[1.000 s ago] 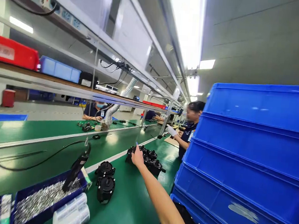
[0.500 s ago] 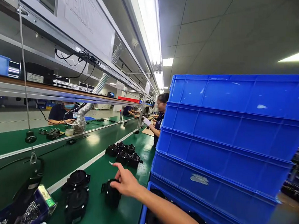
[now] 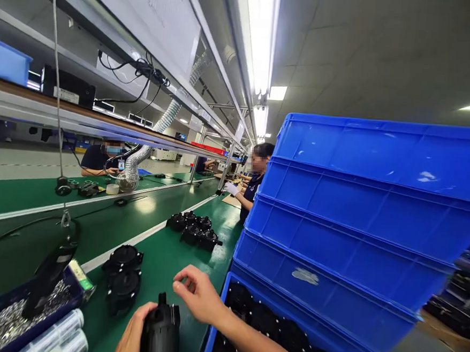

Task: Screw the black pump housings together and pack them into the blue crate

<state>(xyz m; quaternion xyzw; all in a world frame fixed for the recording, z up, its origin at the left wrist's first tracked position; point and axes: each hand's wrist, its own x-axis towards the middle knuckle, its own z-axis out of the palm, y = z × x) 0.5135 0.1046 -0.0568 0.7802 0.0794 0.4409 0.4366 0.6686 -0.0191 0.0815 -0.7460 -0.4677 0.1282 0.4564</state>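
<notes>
My left hand (image 3: 135, 330) is closed on the side of a black plastic motor housing (image 3: 161, 334), which stands near the front edge of the view with a short stub pointing up. Just above and to the right of it, my right hand (image 3: 202, 297) hovers with its fingers loosely bent and apart; nothing shows in them. Two more black housings (image 3: 123, 283) sit on the green bench to the left. Farther along, several similar housings (image 3: 193, 232) are grouped together.
Stacked blue crates (image 3: 348, 216) rise at the right; an open blue crate (image 3: 217, 314) of black housings lies under my right forearm. A bin of small metal parts (image 3: 11, 316), clear rolls (image 3: 57, 338) and a hanging black tool (image 3: 51, 270) are at left. A gloved co-worker (image 3: 254, 183) stands ahead.
My left hand has come into view and taken hold of a housing. My right hand has let go of the housing it was touching. The view has shifted, showing more of the bin and open crate.
</notes>
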